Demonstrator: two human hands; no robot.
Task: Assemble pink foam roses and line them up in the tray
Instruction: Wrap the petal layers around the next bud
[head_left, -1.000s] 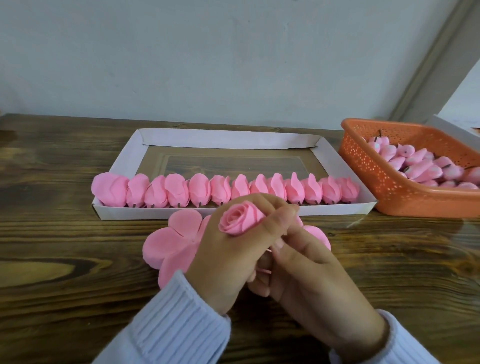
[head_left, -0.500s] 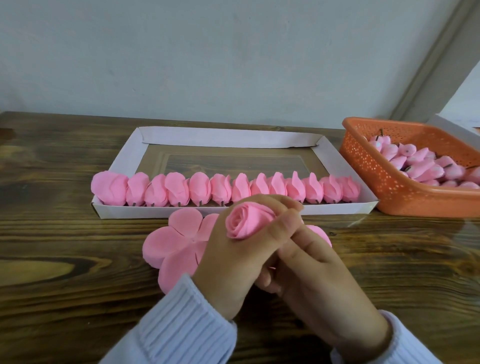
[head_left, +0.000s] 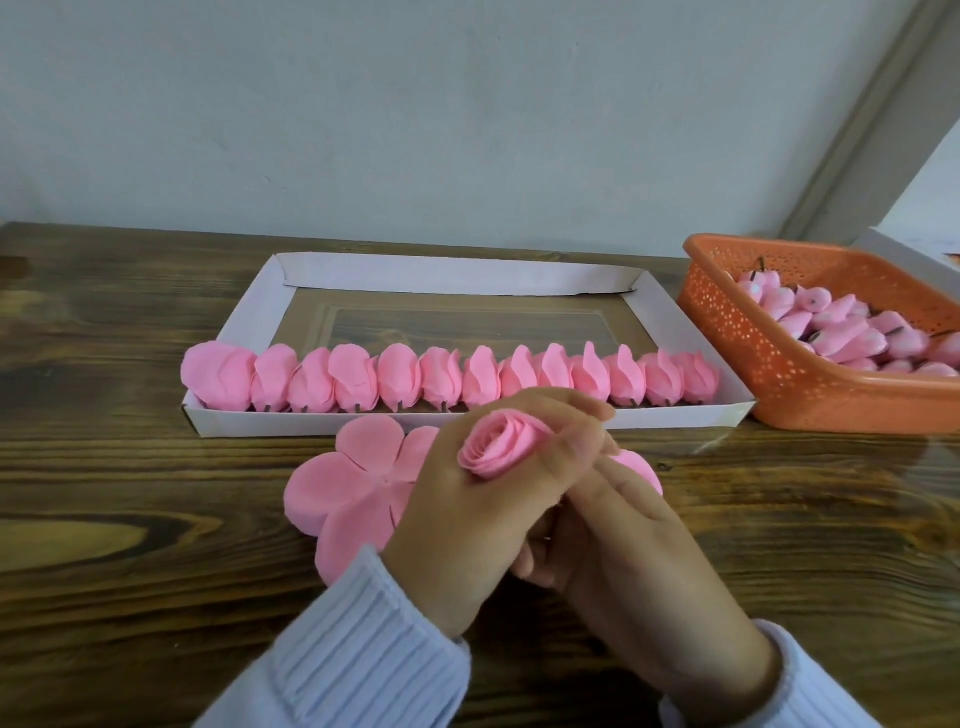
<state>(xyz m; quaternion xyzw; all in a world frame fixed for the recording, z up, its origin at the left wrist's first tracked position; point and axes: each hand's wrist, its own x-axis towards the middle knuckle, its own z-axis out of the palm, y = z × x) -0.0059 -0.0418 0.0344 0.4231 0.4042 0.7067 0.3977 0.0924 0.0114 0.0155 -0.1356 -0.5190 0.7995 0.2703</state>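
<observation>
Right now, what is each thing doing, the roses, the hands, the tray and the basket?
Rolled rose, gripped in the left hand.
Right hand, touching the left, hold hidden.
Flat petal sheet, lying on the table.
Tray, one row of roses along its near wall.
Basket, holding loose buds.

Rolled pink rose (head_left: 500, 450) in left hand (head_left: 467, 514), before tray (head_left: 249, 332) of roses (head_left: 447, 376)

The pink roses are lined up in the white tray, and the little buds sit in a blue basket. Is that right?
Nearly. The basket is orange, not blue, as the head view shows. The pink roses are lined up in the white tray, and the little buds do sit in that basket.
</observation>
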